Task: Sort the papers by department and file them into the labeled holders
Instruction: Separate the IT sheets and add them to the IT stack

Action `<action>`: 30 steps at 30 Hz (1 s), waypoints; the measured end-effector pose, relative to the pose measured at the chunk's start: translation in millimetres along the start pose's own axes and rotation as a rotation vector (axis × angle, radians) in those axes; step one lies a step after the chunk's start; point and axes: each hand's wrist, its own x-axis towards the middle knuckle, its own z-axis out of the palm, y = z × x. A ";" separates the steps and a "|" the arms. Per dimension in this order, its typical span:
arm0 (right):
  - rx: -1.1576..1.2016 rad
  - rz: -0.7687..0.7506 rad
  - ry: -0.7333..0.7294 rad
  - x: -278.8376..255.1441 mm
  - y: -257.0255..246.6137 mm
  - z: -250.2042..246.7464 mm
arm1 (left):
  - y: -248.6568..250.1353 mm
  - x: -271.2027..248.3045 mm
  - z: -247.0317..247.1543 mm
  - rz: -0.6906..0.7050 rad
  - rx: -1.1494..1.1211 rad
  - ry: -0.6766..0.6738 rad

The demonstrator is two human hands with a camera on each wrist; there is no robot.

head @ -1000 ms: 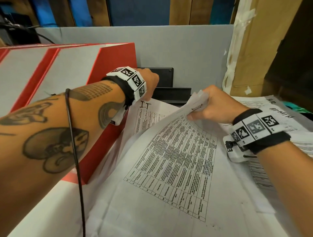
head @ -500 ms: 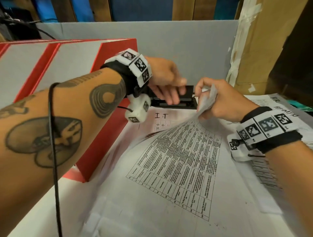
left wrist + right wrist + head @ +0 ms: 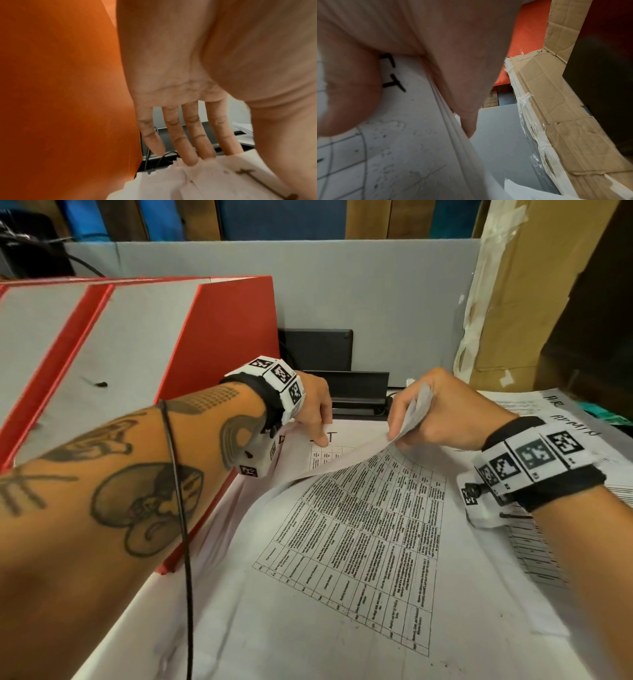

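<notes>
A stack of printed table sheets (image 3: 359, 525) lies in front of me. My right hand (image 3: 428, 412) pinches the top corner of several sheets (image 3: 423, 121) and holds them curled up off the stack. Under them shows a sheet hand-marked "I.T" (image 3: 330, 436). My left hand (image 3: 315, 419) reaches in beside the red holder (image 3: 219, 337), its straight fingers (image 3: 188, 155) touching the top edge of that lower sheet (image 3: 205, 175). The letters "IT" (image 3: 392, 75) show beside my right thumb.
A black tray (image 3: 359, 392) stands against the grey back panel (image 3: 376, 302), just behind both hands. More papers marked "HR ADMIN" (image 3: 565, 419) lie at the right. Taped cardboard (image 3: 513, 285) rises at the back right. A black cable (image 3: 181, 508) hangs over my left forearm.
My left hand has left the black tray and come down onto the "I.T" sheet. My right hand still holds the sheets' corner lifted, slightly nearer the left hand.
</notes>
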 end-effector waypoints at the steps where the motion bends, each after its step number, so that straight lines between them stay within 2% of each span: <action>1: 0.005 -0.003 0.000 0.0 0.4 0.0 | 0.2 0.9 0.0 0.009 0.003 -0.002; 7: 0.038 0.001 0.010 -1.3 -1.8 0.4 | -1.7 -4.4 -7.9 0.052 0.023 0.198; 13: 0.030 0.028 0.045 -3.6 -8.1 0.6 | 7.3 -19.4 -22.1 0.099 0.139 0.210; 17: 0.061 0.024 0.050 -2.3 -11.6 3.6 | 25.7 -35.1 -38.2 0.203 0.126 0.235; 19: 0.047 0.010 0.062 -1.8 -10.8 4.4 | 35.5 -42.2 -46.7 0.274 -0.022 0.191; 22: 0.021 0.036 0.101 -0.7 -5.8 2.4 | 47.2 -49.3 -49.4 0.349 -0.425 -0.013; 24: 0.036 0.034 0.135 -0.7 -2.1 -0.2 | 46.5 -47.0 -43.1 0.268 -0.673 -0.056; 25: 0.072 0.028 0.135 -0.9 -1.0 -1.7 | 42.8 -43.6 -39.0 0.209 -0.725 -0.069; 26: 0.102 0.025 0.124 -1.6 0.2 -3.0 | 37.9 -40.3 -33.8 0.154 -0.696 -0.088; 27: 0.100 0.017 0.108 -2.5 1.5 -3.2 | 33.1 -38.0 -28.5 0.110 -0.575 -0.103; 30: -0.026 0.005 0.049 -2.9 -0.1 -1.3 | 17.2 -28.8 -14.2 0.051 -0.010 -0.066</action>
